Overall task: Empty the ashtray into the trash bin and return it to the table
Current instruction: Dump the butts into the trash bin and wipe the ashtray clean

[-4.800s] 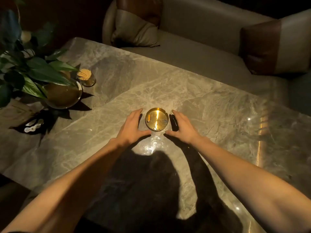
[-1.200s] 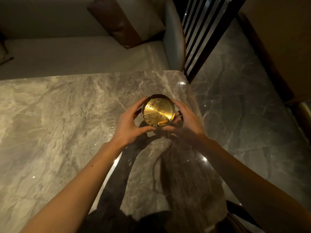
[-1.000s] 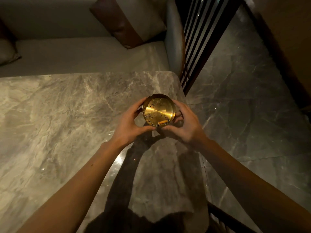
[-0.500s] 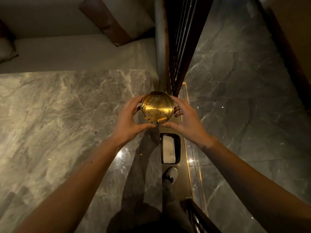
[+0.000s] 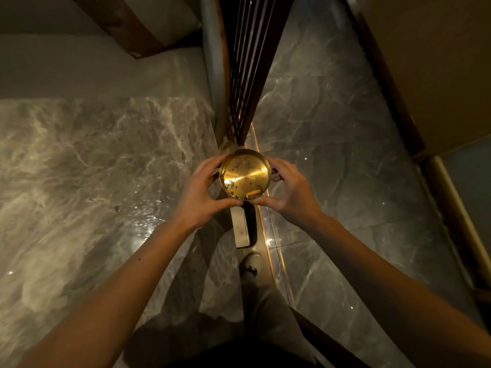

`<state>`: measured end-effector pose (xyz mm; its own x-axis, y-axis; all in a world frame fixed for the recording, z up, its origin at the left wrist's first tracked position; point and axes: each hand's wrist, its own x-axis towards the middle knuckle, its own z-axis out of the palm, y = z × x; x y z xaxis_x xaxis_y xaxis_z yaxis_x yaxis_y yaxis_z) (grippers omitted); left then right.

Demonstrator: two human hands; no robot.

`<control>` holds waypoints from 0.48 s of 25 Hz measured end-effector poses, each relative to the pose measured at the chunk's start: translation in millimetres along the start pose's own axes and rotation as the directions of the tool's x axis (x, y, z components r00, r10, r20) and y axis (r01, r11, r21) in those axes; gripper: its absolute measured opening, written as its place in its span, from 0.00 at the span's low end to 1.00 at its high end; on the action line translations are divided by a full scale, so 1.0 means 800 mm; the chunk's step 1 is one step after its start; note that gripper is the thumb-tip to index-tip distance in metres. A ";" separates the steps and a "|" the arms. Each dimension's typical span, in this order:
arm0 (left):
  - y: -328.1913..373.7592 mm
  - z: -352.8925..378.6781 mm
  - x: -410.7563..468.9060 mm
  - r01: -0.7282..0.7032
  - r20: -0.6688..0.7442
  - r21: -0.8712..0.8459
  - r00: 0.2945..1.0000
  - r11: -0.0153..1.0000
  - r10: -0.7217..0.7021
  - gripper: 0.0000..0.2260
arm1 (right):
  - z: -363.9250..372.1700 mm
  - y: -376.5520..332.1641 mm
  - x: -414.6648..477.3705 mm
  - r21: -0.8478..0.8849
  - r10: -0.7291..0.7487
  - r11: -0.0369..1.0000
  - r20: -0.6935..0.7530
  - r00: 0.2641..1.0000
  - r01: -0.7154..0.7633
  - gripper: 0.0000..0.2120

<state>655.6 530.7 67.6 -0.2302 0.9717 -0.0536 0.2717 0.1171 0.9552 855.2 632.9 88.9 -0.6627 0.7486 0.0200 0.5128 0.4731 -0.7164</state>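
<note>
The marble tabletop is filling the left of the view, and the sofa seat is lying beyond it at the far left. The left hand is curling around the left side of the ashtray, thumb pressing at its near rim. The ashtray is riding level in the air, just past the tabletop's right edge and above the floor gap beside it. Inside the brass dish a cigarette butt is lying at the near edge, with dark ash specks scattered around the rim. The right hand is cupping the right side, so both hands are sharing the grip.

This looks like the carrying step, with emptying not yet done. Directly below the ashtray a dark rectangular opening with something pale inside is showing; it may be the trash bin, though I cannot tell for sure. The next move is probably calling for lowering the dish over that opening and tipping it so butt and ash slide out cleanly. To the right, the marble floor is stretching away.
</note>
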 end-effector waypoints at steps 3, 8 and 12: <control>-0.003 0.023 0.002 0.024 0.014 0.005 1.000 1.000 -0.024 0.44 | -0.006 0.015 -0.009 0.008 0.031 0.999 0.011 0.999 -0.031 0.43; 0.001 0.087 0.023 0.115 0.035 0.022 0.993 0.993 -0.116 0.43 | -0.032 0.085 -0.015 0.100 0.077 0.991 0.079 0.994 -0.085 0.44; -0.008 0.151 0.042 0.279 -0.011 -0.015 0.960 0.960 -0.279 0.42 | -0.045 0.156 -0.011 0.233 0.178 0.948 0.184 0.967 -0.218 0.43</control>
<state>758.8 587.3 24.9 -0.3075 0.8980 -0.3148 0.1827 0.3804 0.9066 944.2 701.9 24.4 -0.6497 0.7226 -0.2360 0.5037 0.1767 -0.8456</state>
